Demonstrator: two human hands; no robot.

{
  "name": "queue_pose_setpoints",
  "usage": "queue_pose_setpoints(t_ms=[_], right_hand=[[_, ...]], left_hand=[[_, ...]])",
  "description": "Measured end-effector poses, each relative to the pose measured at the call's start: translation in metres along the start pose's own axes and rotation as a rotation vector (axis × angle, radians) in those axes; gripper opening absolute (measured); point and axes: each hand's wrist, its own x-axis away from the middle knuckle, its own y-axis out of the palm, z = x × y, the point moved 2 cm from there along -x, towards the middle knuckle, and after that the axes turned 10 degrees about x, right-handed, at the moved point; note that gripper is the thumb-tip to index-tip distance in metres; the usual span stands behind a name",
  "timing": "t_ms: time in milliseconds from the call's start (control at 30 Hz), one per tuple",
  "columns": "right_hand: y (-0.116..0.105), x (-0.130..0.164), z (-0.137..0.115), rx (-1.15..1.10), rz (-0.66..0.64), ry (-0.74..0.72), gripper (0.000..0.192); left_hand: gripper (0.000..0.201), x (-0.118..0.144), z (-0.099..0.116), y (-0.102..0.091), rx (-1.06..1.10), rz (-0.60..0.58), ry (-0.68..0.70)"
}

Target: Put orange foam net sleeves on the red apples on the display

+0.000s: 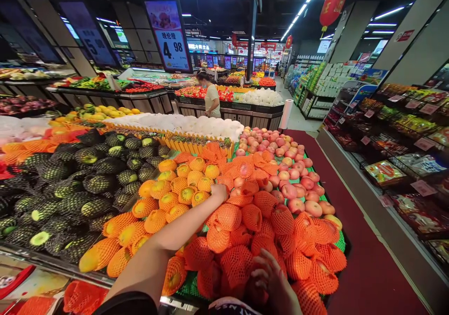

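Left hand (219,192) grip closed on a netted orange (201,197); right hand (277,284) grip spread over netted apples (242,263)

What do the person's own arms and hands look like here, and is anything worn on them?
Both hands are bare: no gloves, rings or watch show. The left hand ends a long forearm, bare up to a dark sleeve edge by the elbow. The right hand shows only fingers and palm above a dark cuff with a pale trim.

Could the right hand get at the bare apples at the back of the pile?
Probably yes, with a long stretch. The right hand rests low on the netted fruit, and only that heap lies between it and the bare apples. Nothing stands in the way.
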Motion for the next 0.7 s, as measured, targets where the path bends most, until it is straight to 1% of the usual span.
queue_pose_setpoints(t_ms=[67, 167, 300, 400, 467, 600, 700], right_hand=[[0.005, 0.001, 0.001, 0.015, -0.003, -0.017, 0.062], [0.009, 0.004, 0.003, 0.036, 0.011, -0.026, 0.063], [0.008, 0.011, 0.0, 0.055, 0.013, -0.045, 0.066], [0.005, 0.017, -0.007, 0.059, 0.012, -0.074, 0.068], [0.002, 0.021, -0.01, 0.055, 0.027, -0.083, 0.068], [0.002, 0.026, -0.011, 0.045, 0.068, -0.11, 0.068], [0.01, 0.028, -0.011, 0.064, 0.044, -0.107, 0.064]], left_hand=[[0.04, 0.005, 0.002, 0.006, -0.034, -0.016, -0.035], [0.04, 0.005, 0.006, 0.007, -0.07, -0.042, -0.049], [0.039, 0.006, 0.007, 0.001, -0.088, -0.078, 0.017], [0.035, 0.016, -0.001, -0.008, -0.088, -0.069, 0.098], [0.04, 0.027, -0.009, -0.017, -0.071, -0.027, 0.147], [0.067, 0.056, -0.02, -0.047, -0.007, 0.14, 0.223], [0.07, 0.085, -0.017, -0.069, 0.046, 0.266, 0.302]])
